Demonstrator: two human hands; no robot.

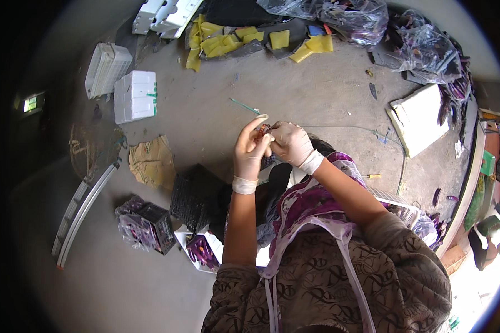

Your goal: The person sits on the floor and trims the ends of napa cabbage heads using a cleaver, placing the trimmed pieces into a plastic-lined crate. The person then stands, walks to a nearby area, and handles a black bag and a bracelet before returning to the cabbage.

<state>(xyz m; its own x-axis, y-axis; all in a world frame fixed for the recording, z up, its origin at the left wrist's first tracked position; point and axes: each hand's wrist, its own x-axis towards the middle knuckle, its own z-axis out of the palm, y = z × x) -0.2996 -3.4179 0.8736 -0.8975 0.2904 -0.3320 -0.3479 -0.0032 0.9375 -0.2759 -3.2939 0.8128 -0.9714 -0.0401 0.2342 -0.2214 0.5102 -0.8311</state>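
Both my hands wear pale, thin gloves and meet in front of my body. Near the centre, my left hand (250, 145) is half curled, its thumb and index finger apart around a small reddish-brown patterned item (264, 130). My right hand (291, 143) is balled up with its fingertips against that same item. Whether the right fingers pinch anything is hidden behind the knuckles. A thin green strip (245, 106) lies on the floor just beyond my left fingertips. Below my arms hangs a purple-and-white apron (302, 200).
On the left are a white foam box (135, 96), a black crate of eggplants (160, 227), flattened cardboard (152, 162) and a folded ladder (85, 214). Yellow sheets (221, 43) and plastic-covered eggplants (429, 52) lie ahead. A foam slab (421, 120) and screwdriver (373, 176) are at right.
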